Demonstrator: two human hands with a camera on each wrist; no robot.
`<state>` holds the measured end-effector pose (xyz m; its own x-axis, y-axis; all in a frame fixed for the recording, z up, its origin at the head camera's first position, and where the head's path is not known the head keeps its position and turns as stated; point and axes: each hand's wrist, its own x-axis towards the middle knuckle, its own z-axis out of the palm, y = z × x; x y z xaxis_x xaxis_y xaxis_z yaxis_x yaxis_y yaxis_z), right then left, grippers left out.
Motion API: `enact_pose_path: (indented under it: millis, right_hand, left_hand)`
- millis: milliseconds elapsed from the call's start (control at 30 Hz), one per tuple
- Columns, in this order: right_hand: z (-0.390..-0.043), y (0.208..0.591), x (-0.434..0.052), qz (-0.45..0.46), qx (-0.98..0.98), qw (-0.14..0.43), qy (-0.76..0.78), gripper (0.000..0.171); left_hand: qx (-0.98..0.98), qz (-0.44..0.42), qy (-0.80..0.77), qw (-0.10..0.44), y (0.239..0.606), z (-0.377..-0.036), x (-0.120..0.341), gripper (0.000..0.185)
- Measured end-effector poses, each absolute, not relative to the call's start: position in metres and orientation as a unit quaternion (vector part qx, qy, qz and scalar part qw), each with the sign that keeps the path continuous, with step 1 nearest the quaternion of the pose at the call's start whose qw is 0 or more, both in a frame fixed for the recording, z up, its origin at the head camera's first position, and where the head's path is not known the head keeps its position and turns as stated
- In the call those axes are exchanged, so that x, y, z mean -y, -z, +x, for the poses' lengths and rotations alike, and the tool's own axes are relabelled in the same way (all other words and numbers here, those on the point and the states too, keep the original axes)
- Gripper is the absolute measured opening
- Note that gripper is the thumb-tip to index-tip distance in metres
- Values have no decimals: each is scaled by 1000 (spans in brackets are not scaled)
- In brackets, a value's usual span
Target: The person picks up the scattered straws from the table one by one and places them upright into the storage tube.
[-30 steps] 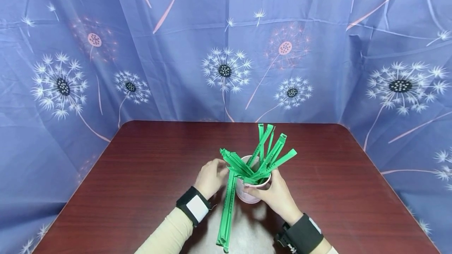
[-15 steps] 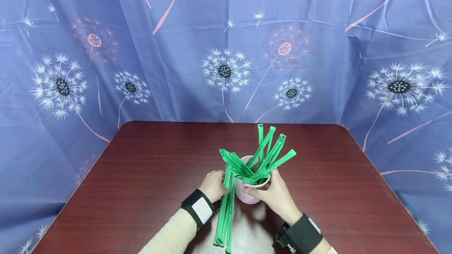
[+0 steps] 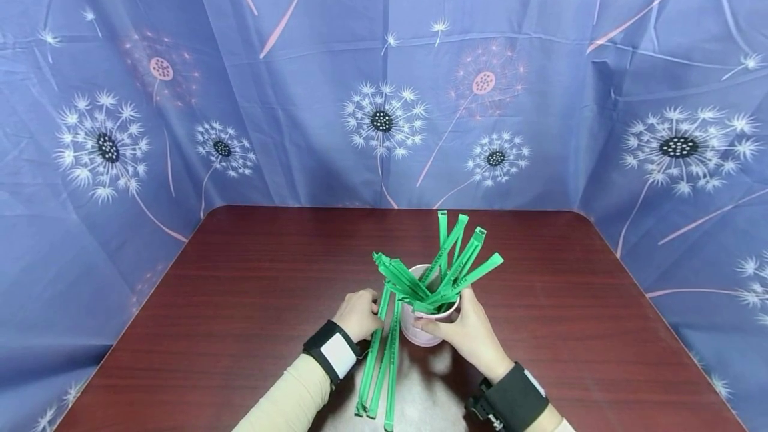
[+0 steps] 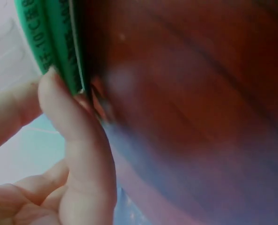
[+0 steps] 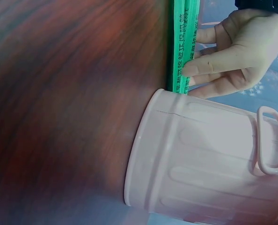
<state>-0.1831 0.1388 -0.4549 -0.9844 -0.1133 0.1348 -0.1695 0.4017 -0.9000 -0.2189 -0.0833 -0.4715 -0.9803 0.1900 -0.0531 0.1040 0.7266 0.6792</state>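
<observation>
- Three green strips (image 3: 378, 365) lay loose on the tabletop (image 3: 240, 299) nearest the viewer, their far ends pinched by the left hand (image 3: 358, 313); the left wrist view showed a thumb and a finger closed on their printed faces.
- One pink bin-shaped cup (image 3: 429, 325) stood upright just right of that hand, gripped around its near wall by the right hand (image 3: 471, 333), whose fingers curled about the rim.
- Several more green strips, the standing bundle (image 3: 447, 265), rose from the cup and fanned outward, some leaning left over the left hand, others tilting away toward the far edge.
- By this evidence the work was judged mostly done: the greater share of strips stood in the cup, and only the held few lay outside it.
- Beyond the tabletop hung a blue dandelion-print cloth (image 3: 384, 85), forming the backdrop.
</observation>
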Motion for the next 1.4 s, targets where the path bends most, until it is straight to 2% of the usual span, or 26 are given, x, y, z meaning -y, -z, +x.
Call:
enact_pose_path:
  millis: [133,400,733,1033,1400]
  right_hand:
    - [-183,455,-139,85,841,33,-534,85]
    - [-184,456,-139,83,849,39,-521,85]
    - [-183,455,-139,85,846,40,-525,86]
    - [-184,455,-139,85,845,37,-526,87]
    - [-184,456,-139,85,851,47,-516,84]
  left_hand:
    - [-921,74,-377,65,470,-219,85,39]
    - [-926,62,-363,80,464,-218,89,37]
    - [-918,48,-393,-15,431,-215,95,18]
    - [-881,67,-450,-130,398,-207,100,14]
    - [-797,52,-569,-194,356,-195,110,13]
